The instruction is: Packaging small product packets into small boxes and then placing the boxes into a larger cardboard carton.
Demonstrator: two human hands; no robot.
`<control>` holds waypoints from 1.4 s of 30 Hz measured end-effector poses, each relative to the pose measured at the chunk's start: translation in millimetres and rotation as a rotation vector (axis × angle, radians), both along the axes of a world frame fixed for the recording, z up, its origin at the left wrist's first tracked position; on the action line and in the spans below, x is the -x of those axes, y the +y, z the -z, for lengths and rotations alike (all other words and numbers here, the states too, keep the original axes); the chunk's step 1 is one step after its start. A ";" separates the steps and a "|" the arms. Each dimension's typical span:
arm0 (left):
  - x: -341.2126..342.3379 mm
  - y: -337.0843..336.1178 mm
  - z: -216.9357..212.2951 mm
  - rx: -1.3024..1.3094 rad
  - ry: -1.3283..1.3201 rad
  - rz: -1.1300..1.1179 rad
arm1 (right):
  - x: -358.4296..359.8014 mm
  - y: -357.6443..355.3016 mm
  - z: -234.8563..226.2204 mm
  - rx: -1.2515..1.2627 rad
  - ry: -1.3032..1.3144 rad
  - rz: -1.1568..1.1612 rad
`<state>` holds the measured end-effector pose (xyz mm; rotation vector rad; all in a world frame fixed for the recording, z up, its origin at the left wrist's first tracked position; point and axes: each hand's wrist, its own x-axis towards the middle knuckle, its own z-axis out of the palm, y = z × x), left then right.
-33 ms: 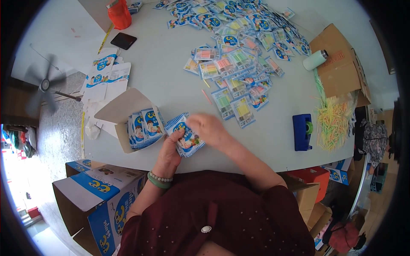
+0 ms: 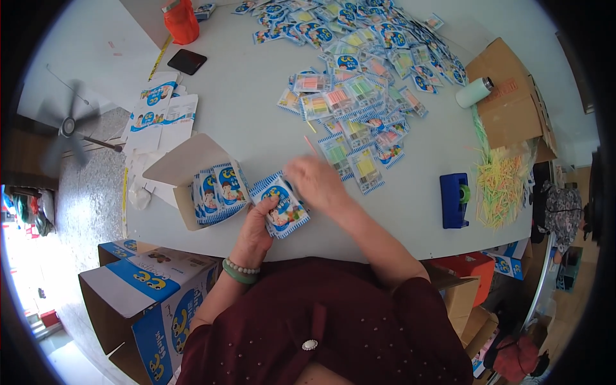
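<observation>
My left hand (image 2: 255, 226) is closed round a small stack of blue-and-white snack packets (image 2: 287, 218), its thumb lying over the top one. My right hand (image 2: 316, 185) is beside the stack's upper right edge, fingers curled together and slightly blurred. Whatever its fingertips hold, if anything, is hidden. Just left of the stack, an open white carton (image 2: 186, 160) lies with its flap raised. Several upright packets (image 2: 226, 183) of the same kind fill part of it.
A large heap of packets (image 2: 359, 90) spreads over the far table. At right are a blue tape dispenser (image 2: 453, 200), thin coloured straws (image 2: 504, 186), a pale green bottle (image 2: 473, 93) and a cardboard box (image 2: 510, 106). Flattened cartons (image 2: 160, 119), a phone (image 2: 187, 61) and a red container (image 2: 181, 22) are at left.
My right hand has shifted very slightly, and the top packet's face shows a little more under my left thumb. The carton and heap have stayed where they were.
</observation>
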<state>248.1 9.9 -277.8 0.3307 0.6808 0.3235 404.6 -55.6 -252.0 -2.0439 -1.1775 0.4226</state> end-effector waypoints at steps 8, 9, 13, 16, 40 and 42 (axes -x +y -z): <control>2.0 5.1 1.2 0.014 0.029 0.059 | -85.0 61.6 45.9 0.304 -0.509 0.290; 1.8 6.0 0.3 0.007 0.037 0.076 | -89.1 59.9 38.5 0.391 -0.372 0.257; 3.7 7.7 0.7 -0.030 0.021 0.087 | -67.2 34.5 16.1 0.308 -0.442 0.137; 1.9 9.1 -2.3 -0.033 0.024 0.122 | -49.8 27.4 37.8 0.202 -0.717 0.159; 1.5 9.1 9.1 -0.095 0.021 0.081 | -217.4 -185.1 -31.1 0.089 -0.610 0.859; -0.1 7.9 7.7 -0.095 0.020 0.072 | -237.9 -158.6 -4.1 0.102 -0.499 0.598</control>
